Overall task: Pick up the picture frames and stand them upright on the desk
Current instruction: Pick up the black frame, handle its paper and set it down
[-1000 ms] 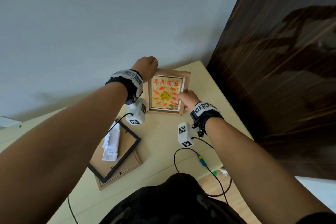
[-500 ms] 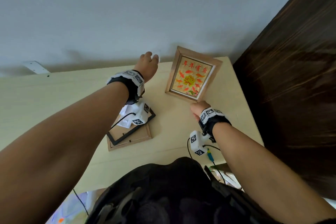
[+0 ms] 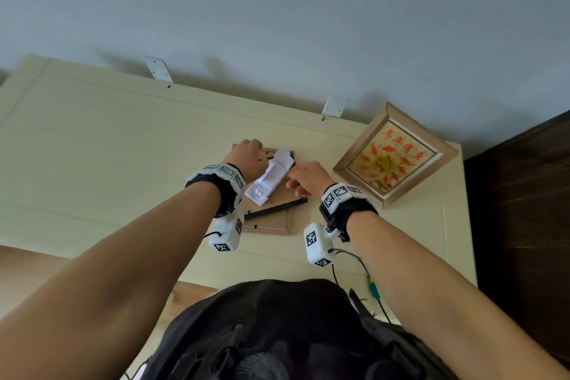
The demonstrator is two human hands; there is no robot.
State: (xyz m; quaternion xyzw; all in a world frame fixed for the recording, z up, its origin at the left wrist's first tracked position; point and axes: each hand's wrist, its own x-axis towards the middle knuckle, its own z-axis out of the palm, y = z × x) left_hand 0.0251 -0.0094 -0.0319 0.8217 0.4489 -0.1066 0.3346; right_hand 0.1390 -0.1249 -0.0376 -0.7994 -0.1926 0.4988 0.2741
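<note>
Both hands are down on the pile of flat frames at the middle of the worktop [image 3: 92,145]. The left hand [image 3: 246,157] curls over the far left edge of the black frame [image 3: 274,208], fingers bent past the rim, though whether they have closed on it cannot be told from this angle. The right hand [image 3: 307,179] rests its loosely bent fingers at the black frame's right edge, touching it, with nothing lifted.

That black frame lies face down and skewed on top of a light wooden frame [image 3: 271,225], which also lies flat; its near edge and corner stick out below the black one. A folded white paper [image 3: 271,179] lies across the cardboard back, between the two hands.

To the right, the wooden picture frame with goldfish [image 3: 391,157] stands upright near the worktop's back right corner — turned at an angle, its far edge close to the grey wall [image 3: 277,9], well apart from both hands.

Left of the pile the worktop is bare all the way to its far left edge. Two white brackets [image 3: 335,106] sit along the back edge against the wall. A dark wooden panel [image 3: 524,225] bounds the right side — the room there is tight. Wrist bands with white marker blocks [image 3: 317,242] hang from both wrists.
</note>
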